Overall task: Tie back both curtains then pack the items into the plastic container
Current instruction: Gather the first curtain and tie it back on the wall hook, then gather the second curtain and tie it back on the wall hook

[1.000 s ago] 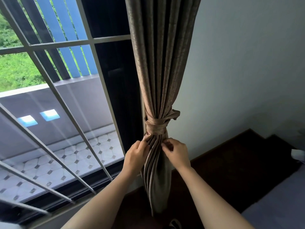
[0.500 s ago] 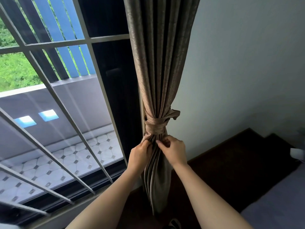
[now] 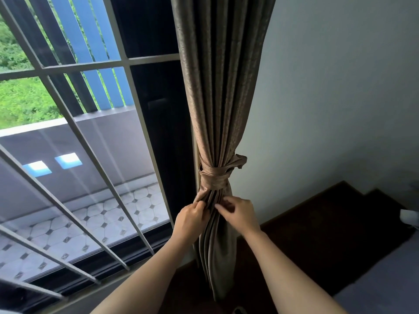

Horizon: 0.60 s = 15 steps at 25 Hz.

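A brown pleated curtain [image 3: 217, 91] hangs gathered beside the window, bound by a matching fabric tie-back [image 3: 214, 177] knotted around its middle, with a loose end sticking out to the right. Just below the knot, my left hand [image 3: 190, 219] pinches the folds on the curtain's left side. My right hand [image 3: 240, 215] pinches the folds on the right side. Both hands touch the fabric close together. No plastic container is in view.
A barred window [image 3: 86, 141] fills the left, with a tiled balcony outside. A pale wall [image 3: 340, 98] stands to the right of the curtain. Dark wooden flooring [image 3: 328, 234] lies below, a grey surface [image 3: 385, 288] at bottom right, and a white object [image 3: 409, 217] at the right edge.
Both hands have crept a little upward and closer together on the folds below the knot. The tie-back stays knotted in the same place.
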Tool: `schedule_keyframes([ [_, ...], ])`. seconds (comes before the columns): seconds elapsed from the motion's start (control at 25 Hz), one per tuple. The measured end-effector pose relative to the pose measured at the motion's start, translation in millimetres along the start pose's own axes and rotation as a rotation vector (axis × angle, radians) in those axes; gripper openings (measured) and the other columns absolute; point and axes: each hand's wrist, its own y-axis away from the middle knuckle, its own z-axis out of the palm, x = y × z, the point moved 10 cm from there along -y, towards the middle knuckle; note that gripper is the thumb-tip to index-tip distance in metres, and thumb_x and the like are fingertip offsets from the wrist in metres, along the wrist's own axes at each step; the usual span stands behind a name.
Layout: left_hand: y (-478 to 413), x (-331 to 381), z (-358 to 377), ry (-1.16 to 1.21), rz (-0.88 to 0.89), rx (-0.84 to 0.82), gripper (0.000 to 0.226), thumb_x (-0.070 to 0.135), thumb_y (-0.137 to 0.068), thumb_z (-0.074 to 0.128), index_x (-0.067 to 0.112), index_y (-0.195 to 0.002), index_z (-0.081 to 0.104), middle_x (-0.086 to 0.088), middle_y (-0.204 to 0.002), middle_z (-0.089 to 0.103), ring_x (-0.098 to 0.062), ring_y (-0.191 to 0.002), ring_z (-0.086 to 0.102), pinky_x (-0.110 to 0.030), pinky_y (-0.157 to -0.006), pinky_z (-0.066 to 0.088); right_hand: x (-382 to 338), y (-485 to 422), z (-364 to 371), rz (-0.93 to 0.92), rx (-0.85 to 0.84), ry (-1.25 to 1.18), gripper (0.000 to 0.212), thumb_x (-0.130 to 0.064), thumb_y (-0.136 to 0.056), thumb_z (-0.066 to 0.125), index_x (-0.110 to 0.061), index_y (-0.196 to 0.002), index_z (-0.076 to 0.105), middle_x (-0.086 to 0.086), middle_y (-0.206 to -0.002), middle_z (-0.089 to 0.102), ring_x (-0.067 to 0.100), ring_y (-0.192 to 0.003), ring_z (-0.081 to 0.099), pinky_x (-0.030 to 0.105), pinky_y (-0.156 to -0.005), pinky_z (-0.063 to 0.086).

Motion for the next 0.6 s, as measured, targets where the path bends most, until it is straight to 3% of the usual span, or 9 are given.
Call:
schedule_keyframes([
  [0.08,1,-3,5,-0.016,-0.058,-0.046,0.02,0.02,-0.086,0.057,0.002,-0.079,0.056,-0.015,-0.077,0.064,-0.037,-0.069,0.06,-0.035,-0.054,0.038,8,0,6,0.031,-0.061,0.029,0.031,-0.037,-0.086,0.064,-0.012,-0.104,0.07,0.003,-0.1,0.073,0.018,-0.09,0.067,0.024,-0.084,0.05],
  [0.24,7,-6,11,0.003,-0.088,-0.1,0.019,0.018,-0.089,0.053,0.001,-0.081,0.053,-0.018,-0.082,0.064,-0.042,-0.074,0.06,-0.04,-0.059,0.041,18,6,14,0.08,-0.046,0.031,0.026,-0.031,-0.087,0.063,-0.009,-0.097,0.071,0.007,-0.096,0.073,0.023,-0.087,0.066,0.021,-0.072,0.043],
  [0.36,5,-8,15,-0.011,-0.099,-0.155,0.019,0.019,-0.09,0.05,0.001,-0.083,0.052,-0.019,-0.087,0.064,-0.043,-0.079,0.06,-0.044,-0.064,0.045,18,9,18,0.07,-0.044,0.085,0.025,-0.032,-0.087,0.062,-0.011,-0.098,0.071,0.009,-0.096,0.073,0.025,-0.089,0.066,0.025,-0.073,0.044],
  [0.48,3,-11,9,-0.07,-0.048,-0.17,0.025,0.027,-0.087,0.048,0.003,-0.085,0.056,-0.016,-0.088,0.065,-0.04,-0.082,0.061,-0.041,-0.066,0.046,16,13,24,0.037,-0.153,0.15,0.029,-0.038,-0.087,0.06,-0.015,-0.1,0.071,0.003,-0.098,0.073,0.02,-0.091,0.065,0.024,-0.079,0.045],
  [0.6,11,-21,-17,-0.065,0.011,-0.095,0.046,0.038,-0.077,0.034,0.006,-0.089,0.064,-0.013,-0.085,0.068,-0.036,-0.077,0.064,-0.037,-0.063,0.049,4,29,24,0.007,-0.154,0.172,0.03,-0.046,-0.083,0.062,-0.018,-0.082,0.073,-0.002,-0.08,0.073,0.013,-0.076,0.066,0.021,-0.071,0.047],
])
